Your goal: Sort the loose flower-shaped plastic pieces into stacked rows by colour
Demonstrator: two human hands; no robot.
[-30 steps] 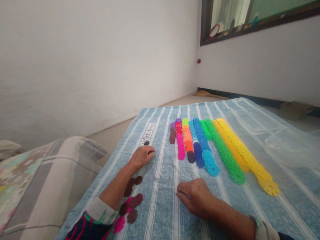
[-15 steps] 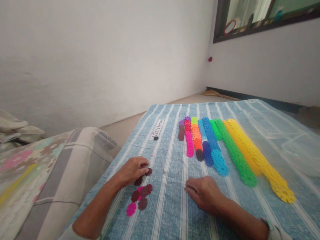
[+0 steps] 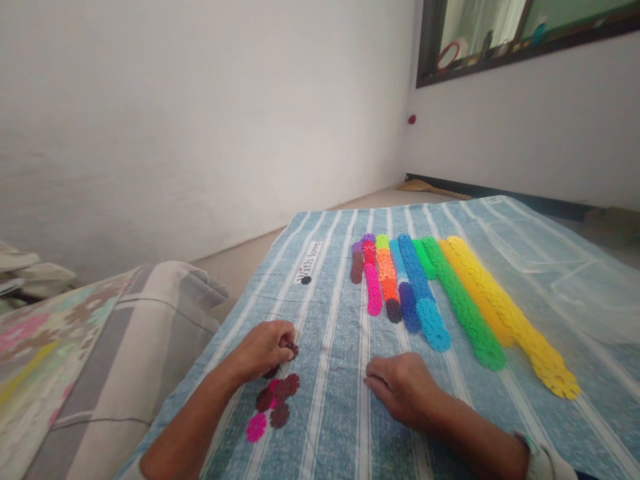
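Note:
My left hand (image 3: pixel 270 345) is closed, with thumb and fingertips pinched on a dark brown plastic snowflake disc (image 3: pixel 293 349) low over the striped cloth. Partly under that hand lies another dark brown disc (image 3: pixel 271 373). Nearer to me is a loose, overlapping cluster of brown discs (image 3: pixel 280 415) and pink discs (image 3: pixel 257 427). My right hand (image 3: pixel 404 388) rests on the cloth with its fingers pressed together; whatever may be inside is hidden. Beyond it, overlapping discs form coloured rows: a brown row (image 3: pixel 357 267), a pink row (image 3: pixel 373 293), and several others including green (image 3: pixel 470 320) and yellow (image 3: pixel 530 343).
A blue-and-white striped cloth (image 3: pixel 340 373) covers the surface. One black disc (image 3: pixel 306 280) lies by the printed "With love" label (image 3: pixel 311 259). Clear plastic sheeting (image 3: pixel 590 287) spreads on the right. Grey checked fabric (image 3: pixel 150 333) is at the left, near a white wall (image 3: pixel 200 120).
The view has swung slightly, so the scene sits a little further left. My left fingers have curled down onto the brown disc. My right hand stays almost the same.

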